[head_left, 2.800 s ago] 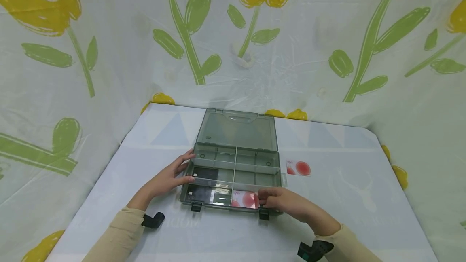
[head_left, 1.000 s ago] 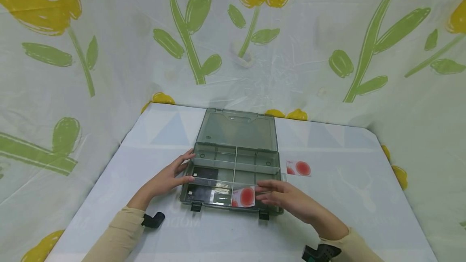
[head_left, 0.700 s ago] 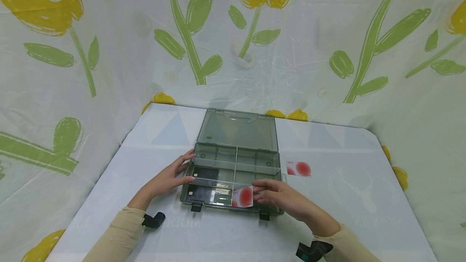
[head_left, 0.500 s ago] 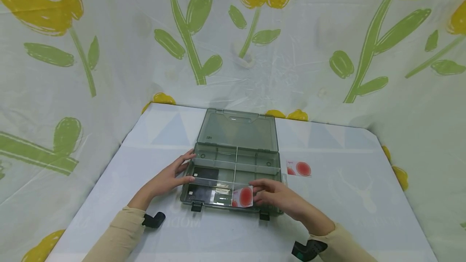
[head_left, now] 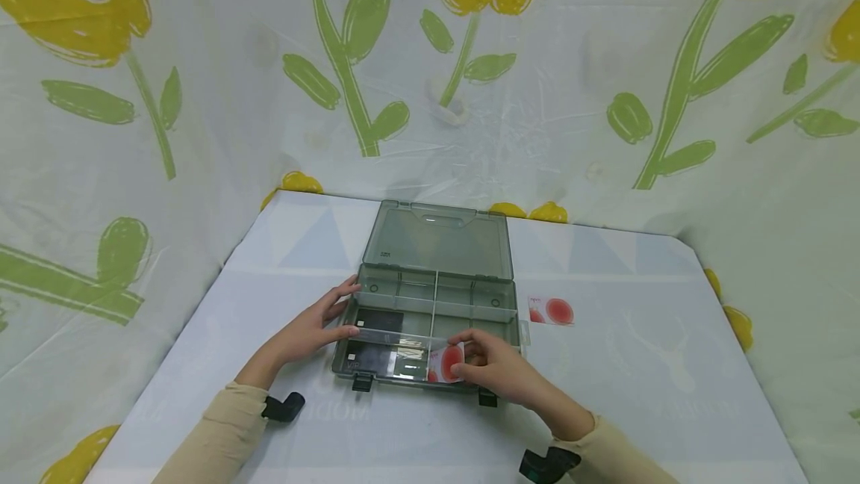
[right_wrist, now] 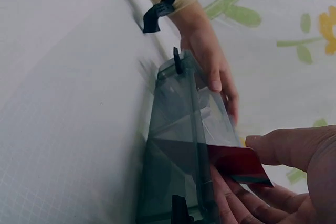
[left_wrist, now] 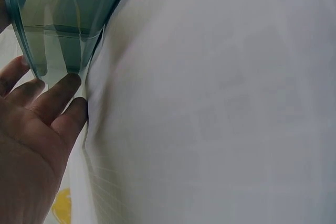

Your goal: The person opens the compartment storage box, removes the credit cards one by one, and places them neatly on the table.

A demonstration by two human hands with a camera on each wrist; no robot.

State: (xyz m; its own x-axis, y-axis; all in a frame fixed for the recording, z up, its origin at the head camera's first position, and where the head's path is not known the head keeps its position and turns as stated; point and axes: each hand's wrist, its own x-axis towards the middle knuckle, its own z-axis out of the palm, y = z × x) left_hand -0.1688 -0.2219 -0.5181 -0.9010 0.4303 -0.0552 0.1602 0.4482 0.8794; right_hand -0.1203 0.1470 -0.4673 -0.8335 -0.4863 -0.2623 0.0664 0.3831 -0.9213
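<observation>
An open, translucent grey-green plastic storage box (head_left: 473,333) with clear dividers sits mid-table, its lid (head_left: 437,241) laid back. My left hand (head_left: 305,334) holds its left side, thumb over the rim and fingertips (left_wrist: 68,82) on the outer wall. My right hand (head_left: 500,368) pinches a red-and-white card (head_left: 440,364) in the front row, right of the middle divider. In the right wrist view the card (right_wrist: 236,161) slants up out of the box between thumb and fingers. Dark cards (head_left: 379,320) (head_left: 368,357) lie in the left compartments.
A second red-and-white card (head_left: 552,311) lies on the white table (head_left: 638,364), right of the box. Two black latches (head_left: 361,382) hang from the box's front edge. A flower-print curtain (head_left: 537,133) rises behind and beside the table.
My right hand has moved left, and its straight fingers beside the card have bent so that thumb and fingers pinch it. The left hand and box have stayed put.
</observation>
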